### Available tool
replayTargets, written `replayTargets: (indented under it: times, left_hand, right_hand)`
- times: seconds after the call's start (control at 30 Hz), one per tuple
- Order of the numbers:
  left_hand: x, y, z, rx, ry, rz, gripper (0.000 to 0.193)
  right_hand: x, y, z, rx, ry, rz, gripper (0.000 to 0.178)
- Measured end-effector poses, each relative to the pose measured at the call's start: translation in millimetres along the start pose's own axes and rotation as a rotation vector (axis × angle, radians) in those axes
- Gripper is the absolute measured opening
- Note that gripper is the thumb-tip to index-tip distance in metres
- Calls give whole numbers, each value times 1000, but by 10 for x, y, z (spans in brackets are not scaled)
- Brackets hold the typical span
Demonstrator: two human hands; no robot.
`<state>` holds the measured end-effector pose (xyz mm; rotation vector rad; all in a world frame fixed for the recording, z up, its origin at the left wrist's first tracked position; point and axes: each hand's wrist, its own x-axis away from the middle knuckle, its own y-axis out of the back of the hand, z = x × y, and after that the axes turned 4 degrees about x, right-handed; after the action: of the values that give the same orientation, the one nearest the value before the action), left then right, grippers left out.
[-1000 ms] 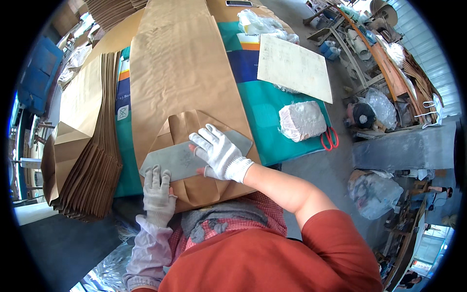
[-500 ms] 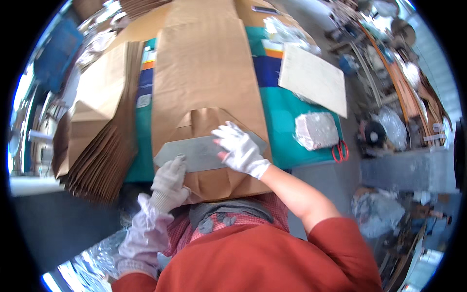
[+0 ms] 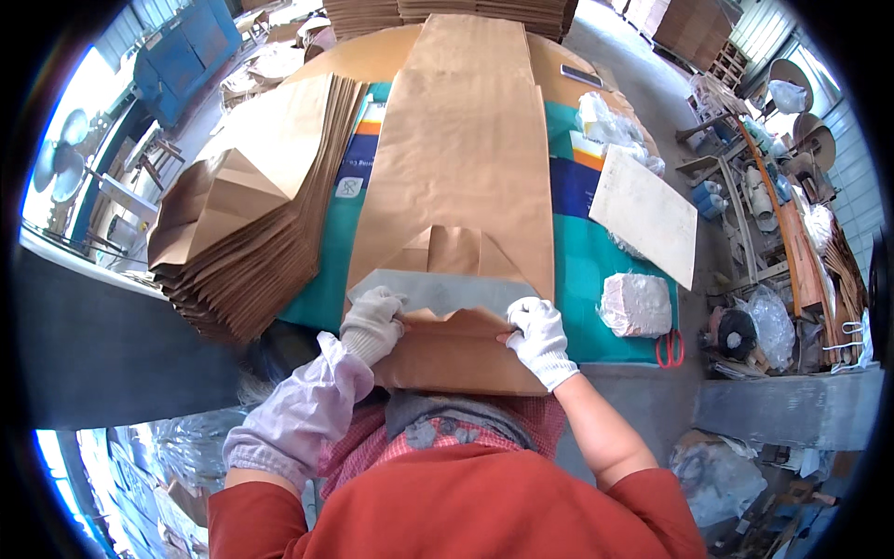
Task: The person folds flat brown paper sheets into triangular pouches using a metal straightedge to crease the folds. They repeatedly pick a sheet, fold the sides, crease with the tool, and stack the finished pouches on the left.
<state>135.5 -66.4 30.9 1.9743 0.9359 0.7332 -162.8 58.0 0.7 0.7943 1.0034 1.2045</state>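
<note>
A long brown paper bag (image 3: 461,168) ran down the centre of the frame on the teal-and-navy-covered desk (image 3: 575,298), its folded end nearest the person. At lower centre, the left hand (image 3: 372,324) in a white knit glove had its grip clamped on the left part of a raised brown paper flap (image 3: 456,352); the right hand (image 3: 537,335), gloved alike, had its grip pinched on the flap's right part. A flat grey plate with slanted ends (image 3: 447,287) lay across the bag, just beyond the flap's wavy edge. A fanned stack of brown paper bags (image 3: 244,247) filled the left; a plastic-wrapped pale block (image 3: 636,305) sat right of centre, beside red-handled scissors (image 3: 670,349).
</note>
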Motion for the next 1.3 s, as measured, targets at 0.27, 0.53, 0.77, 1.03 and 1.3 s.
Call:
replayTargets:
  times: [0.27, 0.53, 0.77, 1.03, 1.3]
  left_hand:
    - [-610, 476, -460, -248, 331, 146, 86]
    - [-954, 514, -378, -295, 215, 333, 56]
    - [-311, 59, 127, -343, -590, -42, 69]
    - [-403, 78, -177, -11, -554, 130, 75]
    - [-122, 629, 241, -1, 327, 129, 80]
  right_hand:
    - [-354, 90, 66, 289, -119, 45, 97]
    - [-993, 377, 219, 306, -209, 366, 60]
    - [-181, -102, 9, 184, 297, 13, 55]
    - [-442, -84, 292, -9, 354, 67, 78]
    - [-568, 367, 235, 319, 50, 92, 74]
